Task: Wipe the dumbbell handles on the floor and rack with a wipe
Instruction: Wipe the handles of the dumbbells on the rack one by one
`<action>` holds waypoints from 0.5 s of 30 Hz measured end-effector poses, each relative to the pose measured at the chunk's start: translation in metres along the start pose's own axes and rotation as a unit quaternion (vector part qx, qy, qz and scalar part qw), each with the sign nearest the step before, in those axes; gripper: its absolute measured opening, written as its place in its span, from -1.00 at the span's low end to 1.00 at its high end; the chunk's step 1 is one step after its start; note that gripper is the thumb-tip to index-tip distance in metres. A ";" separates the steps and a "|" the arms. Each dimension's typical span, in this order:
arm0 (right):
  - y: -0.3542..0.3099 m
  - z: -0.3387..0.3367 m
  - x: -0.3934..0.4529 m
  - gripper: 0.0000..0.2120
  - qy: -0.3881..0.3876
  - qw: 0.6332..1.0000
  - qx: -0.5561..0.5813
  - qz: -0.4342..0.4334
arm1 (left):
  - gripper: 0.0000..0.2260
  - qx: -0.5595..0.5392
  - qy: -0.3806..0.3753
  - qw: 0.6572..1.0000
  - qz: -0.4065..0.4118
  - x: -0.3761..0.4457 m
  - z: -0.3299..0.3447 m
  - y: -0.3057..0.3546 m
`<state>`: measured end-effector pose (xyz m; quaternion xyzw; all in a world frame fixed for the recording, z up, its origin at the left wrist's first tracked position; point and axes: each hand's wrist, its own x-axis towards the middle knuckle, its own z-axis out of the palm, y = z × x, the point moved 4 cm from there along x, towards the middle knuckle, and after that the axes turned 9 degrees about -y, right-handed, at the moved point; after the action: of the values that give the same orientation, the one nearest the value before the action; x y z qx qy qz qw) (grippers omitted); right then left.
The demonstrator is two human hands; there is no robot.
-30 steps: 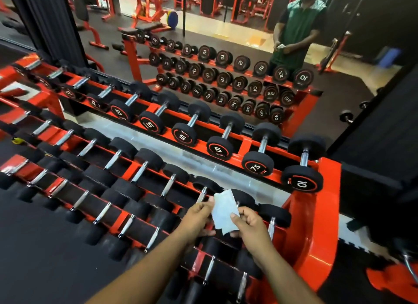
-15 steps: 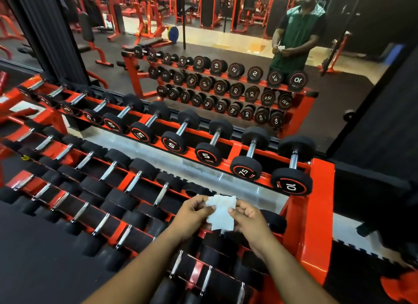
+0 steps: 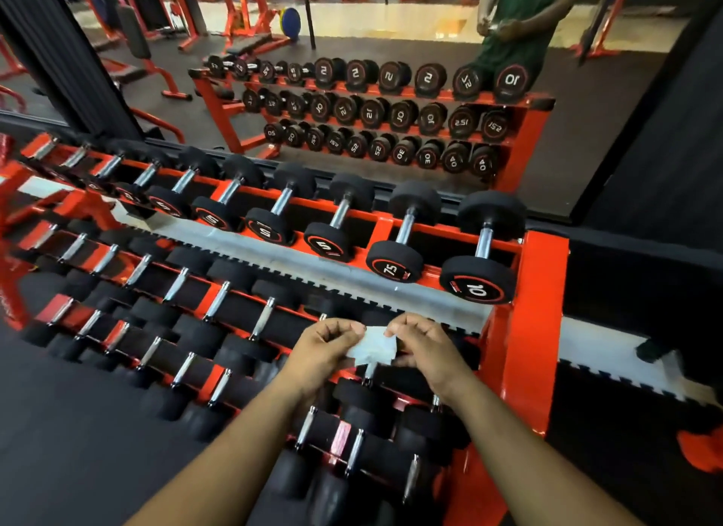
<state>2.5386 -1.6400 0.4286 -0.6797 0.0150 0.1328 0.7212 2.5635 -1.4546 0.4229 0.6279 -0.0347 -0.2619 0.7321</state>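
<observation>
A white wipe (image 3: pixel 373 347) is held between both hands above the right end of the middle tier. My left hand (image 3: pixel 322 351) pinches its left edge and my right hand (image 3: pixel 424 347) pinches its right edge. The red three-tier rack (image 3: pixel 528 330) carries rows of black dumbbells with chrome handles. On the top tier the dumbbell marked 10 (image 3: pixel 483 259) stands at the far right, with the one marked 7.5 (image 3: pixel 403 238) beside it. Lower-tier handles (image 3: pixel 356 451) lie under my wrists.
A wall mirror (image 3: pixel 391 107) behind the rack reflects the rack, gym benches and a person holding a wipe. Black rubber flooring (image 3: pixel 78 427) lies to the left of the rack. A red object (image 3: pixel 700 447) sits on the floor at the right edge.
My hands have crumpled the wipe from a flat upright sheet into a smaller bunched piece. The view has come closer to the rack and tilted down.
</observation>
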 end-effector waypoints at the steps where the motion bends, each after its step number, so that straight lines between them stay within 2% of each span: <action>1: 0.003 -0.004 0.003 -0.88 0.000 1.000 -0.017 -0.004 | -0.95 0.018 -0.002 1.000 0.007 0.003 0.002 -0.003; 3: 0.011 -0.010 0.010 -0.88 0.000 0.999 -0.051 -0.011 | -0.84 0.045 -0.007 0.999 0.011 0.007 0.001 -0.007; 8: 0.034 -0.009 0.025 -0.59 -0.029 0.994 -0.099 0.036 | -0.71 0.092 -0.014 0.996 -0.003 0.019 -0.009 -0.017; 11: 0.047 0.000 0.037 -0.64 -0.050 0.985 -0.147 0.075 | -0.61 0.160 -0.019 0.987 0.000 0.032 -0.025 -0.025; 15: 0.061 0.021 0.057 -0.79 -0.054 0.976 -0.180 0.106 | -0.53 0.250 -0.076 0.965 -0.001 0.055 -0.051 -0.036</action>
<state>2.5768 -1.6068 0.3595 -0.7848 0.0235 0.2458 0.5684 2.6176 -1.4348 0.3633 0.7690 -0.1540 -0.2925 0.5472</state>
